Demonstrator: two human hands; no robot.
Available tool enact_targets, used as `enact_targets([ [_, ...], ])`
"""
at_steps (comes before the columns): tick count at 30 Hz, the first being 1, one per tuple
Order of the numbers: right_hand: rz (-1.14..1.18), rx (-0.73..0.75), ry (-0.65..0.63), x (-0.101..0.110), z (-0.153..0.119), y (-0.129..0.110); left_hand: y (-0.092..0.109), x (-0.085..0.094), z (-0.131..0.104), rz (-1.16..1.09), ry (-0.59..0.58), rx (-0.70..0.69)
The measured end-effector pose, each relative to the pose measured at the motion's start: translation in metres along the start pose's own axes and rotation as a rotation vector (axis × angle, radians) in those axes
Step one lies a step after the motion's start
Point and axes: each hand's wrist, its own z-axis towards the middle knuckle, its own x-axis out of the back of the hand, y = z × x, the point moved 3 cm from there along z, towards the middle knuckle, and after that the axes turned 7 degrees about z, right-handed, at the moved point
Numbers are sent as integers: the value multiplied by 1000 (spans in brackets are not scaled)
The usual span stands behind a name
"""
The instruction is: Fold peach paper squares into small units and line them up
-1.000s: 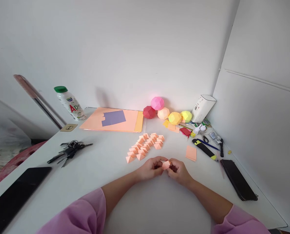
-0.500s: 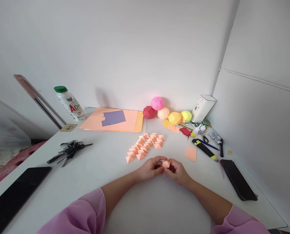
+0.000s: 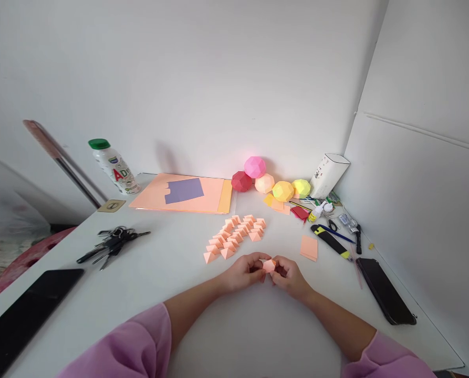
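Observation:
Between my two hands is a small peach folded-paper piece (image 3: pixel 269 266), with a light facet facing up. My left hand (image 3: pixel 244 271) pinches its left side with thumb and fingers. On its right side, my right hand (image 3: pixel 290 277) grips it the same way; the curled fingers partly hide its edges. Just beyond my hands, several peach folded-paper pieces (image 3: pixel 227 252) stand in slanting rows on the white table. A small stack of peach paper rectangles (image 3: pixel 309 247) lies to the right of my right hand.
Faceted paper balls (image 3: pixel 254 167) sit against the wall. Peach card sheets (image 3: pixel 147 197) bear a purple paper (image 3: pixel 185 190). Keys (image 3: pixel 116 241), a dark tablet-like slab (image 3: pixel 29 310) and a bottle (image 3: pixel 116 170) are left. A box cutter (image 3: pixel 331 240), glue bottle (image 3: pixel 316 211) and phone (image 3: pixel 386 291) are right.
The paper piece between my fingers has turned slightly, showing a broader facet. The fingers of my right hand have shifted a little. Everything else on the table stays in place.

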Motion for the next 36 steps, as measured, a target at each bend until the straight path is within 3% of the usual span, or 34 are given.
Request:
enact_targets([
  [10, 16, -31, 50, 2, -2, -3, 0, 7, 2, -72, 54, 57],
  [36, -33, -16, 46, 3, -2, 1, 2, 5, 2, -96, 30, 26],
])
